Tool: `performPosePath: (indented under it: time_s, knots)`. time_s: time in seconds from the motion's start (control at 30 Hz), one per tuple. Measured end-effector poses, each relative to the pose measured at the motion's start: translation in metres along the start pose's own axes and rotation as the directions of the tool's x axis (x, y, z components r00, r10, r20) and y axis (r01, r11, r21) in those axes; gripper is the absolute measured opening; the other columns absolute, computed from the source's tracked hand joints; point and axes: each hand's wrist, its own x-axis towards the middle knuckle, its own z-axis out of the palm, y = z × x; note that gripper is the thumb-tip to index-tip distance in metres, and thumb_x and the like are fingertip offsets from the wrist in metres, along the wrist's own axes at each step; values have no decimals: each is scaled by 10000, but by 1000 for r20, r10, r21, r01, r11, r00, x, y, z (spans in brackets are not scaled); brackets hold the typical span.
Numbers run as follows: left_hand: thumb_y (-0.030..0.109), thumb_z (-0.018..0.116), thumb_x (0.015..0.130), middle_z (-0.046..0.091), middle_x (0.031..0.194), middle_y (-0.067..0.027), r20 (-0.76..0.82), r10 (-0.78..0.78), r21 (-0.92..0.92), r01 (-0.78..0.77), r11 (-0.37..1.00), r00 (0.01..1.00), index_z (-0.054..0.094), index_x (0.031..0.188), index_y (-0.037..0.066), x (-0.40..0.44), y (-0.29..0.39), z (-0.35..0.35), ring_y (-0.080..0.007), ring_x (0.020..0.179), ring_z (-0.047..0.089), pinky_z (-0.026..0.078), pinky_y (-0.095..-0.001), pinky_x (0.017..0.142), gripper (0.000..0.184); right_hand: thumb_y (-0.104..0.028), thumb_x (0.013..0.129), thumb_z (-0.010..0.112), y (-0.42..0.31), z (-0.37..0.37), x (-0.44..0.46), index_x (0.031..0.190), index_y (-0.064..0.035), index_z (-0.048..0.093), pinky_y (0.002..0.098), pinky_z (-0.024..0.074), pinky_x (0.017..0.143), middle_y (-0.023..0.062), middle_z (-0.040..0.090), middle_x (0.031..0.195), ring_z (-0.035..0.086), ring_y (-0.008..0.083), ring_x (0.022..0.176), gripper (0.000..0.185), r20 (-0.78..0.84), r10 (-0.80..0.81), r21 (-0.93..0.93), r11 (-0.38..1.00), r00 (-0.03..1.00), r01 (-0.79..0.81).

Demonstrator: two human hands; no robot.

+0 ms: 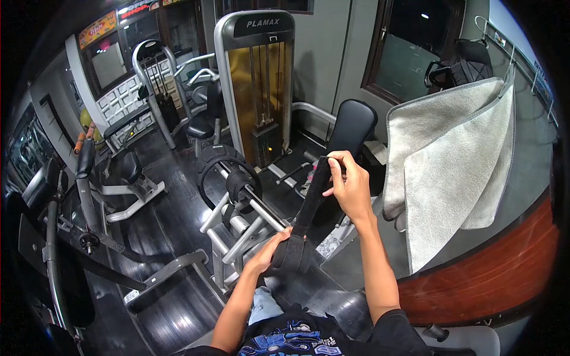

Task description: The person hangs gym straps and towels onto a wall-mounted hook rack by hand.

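A black strap (313, 193) is stretched up at a slant between my two hands. My right hand (349, 184) pinches its upper end between thumb and fingers. Lower down, my left hand (270, 252) is closed on the thicker, looped part (290, 254) of the same black strap, and some of its fingers are hidden behind it. Just beyond my hands stands a metal machine frame with a black weight plate (208, 155) and a black pad (238, 181).
A tall PLAMAX weight machine (237, 77) stands ahead, beside a black padded seat back (354, 126). Grey towels (457, 172) hang at the right above a reddish wooden panel (475, 285). More gym machines (133, 172) fill the left side.
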Motion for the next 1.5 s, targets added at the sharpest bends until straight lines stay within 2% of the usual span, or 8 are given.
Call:
performPosePath:
  time_s: [0.13, 0.4, 0.63, 1.0, 1.1, 1.23, 1.33, 1.5]
  knots:
    - [360, 472, 1021, 631, 1269, -92, -39, 84, 122, -79, 989, 996, 555, 1343, -2, 11, -1, 8, -154, 1143, 598, 426, -283, 1033, 491, -106, 1015, 583, -10, -1, -1, 1091, -1, 617, 289, 603, 525, 98, 642, 800, 641, 114, 633, 134, -20, -8, 6, 1000, 1000, 8]
    - [400, 480, 1012, 672, 1120, -67, -381, -39, -229, -53, 972, 924, 589, 1243, 58, 42, -4, 17, -175, 995, 657, 530, -331, 898, 427, -56, 1000, 590, -24, 2, -34, 1052, 31, 636, 296, 640, 643, 118, 689, 936, 727, 175, 774, 112, 42, -192, -5, 981, 980, 193]
    - [469, 461, 974, 699, 1096, -86, -346, 114, -287, -221, 932, 931, 639, 1190, 96, 66, 32, 18, -235, 991, 674, 524, -410, 915, 467, -3, 904, 676, -10, -11, -76, 1017, -17, 665, 309, 578, 682, 101, 737, 1019, 737, 236, 823, 114, 111, -391, -53, 916, 914, 399]
    - [547, 562, 891, 708, 993, -72, -470, 26, -340, -208, 917, 882, 656, 1114, 112, 71, 50, 41, -234, 899, 686, 546, -416, 842, 498, -28, 802, 769, -2, -10, -111, 994, -69, 712, 332, 620, 773, 52, 726, 1034, 715, 264, 1067, 205, 184, -496, -123, 845, 849, 520]
    - [486, 529, 915, 720, 1031, -142, -273, 25, -552, -178, 815, 962, 673, 1100, 51, 80, 42, 27, -310, 978, 692, 562, -426, 896, 494, -57, 789, 780, 6, -8, -118, 987, -85, 731, 343, 622, 814, 33, 723, 1045, 702, 258, 1098, 206, 216, -508, -156, 825, 834, 543]
    - [409, 454, 961, 704, 1090, -192, -198, 33, -595, -147, 790, 980, 651, 1145, 3, 68, 46, 39, -386, 1074, 666, 556, -478, 951, 487, -88, 799, 776, 14, -8, -120, 999, -112, 746, 360, 612, 869, 29, 720, 1070, 676, 249, 1151, 204, 261, -506, -223, 797, 822, 562]
    - [376, 419, 964, 647, 1230, -242, -94, 86, -735, -127, 666, 992, 582, 1285, -26, 56, 47, 60, -446, 1128, 633, 548, -512, 975, 540, -92, 798, 775, 21, -10, -119, 994, -120, 753, 365, 608, 884, 32, 716, 1097, 665, 247, 1171, 199, 261, -505, -239, 792, 823, 562]
    - [459, 276, 1019, 573, 1356, -233, 46, 22, -702, 17, 712, 999, 476, 1423, -2, 40, 56, 80, -384, 1192, 605, 522, -491, 1019, 645, -65, 792, 759, 27, -23, -112, 1003, -113, 748, 361, 607, 877, 37, 714, 1139, 656, 270, 1192, 217, 200, -537, -281, 770, 820, 573]
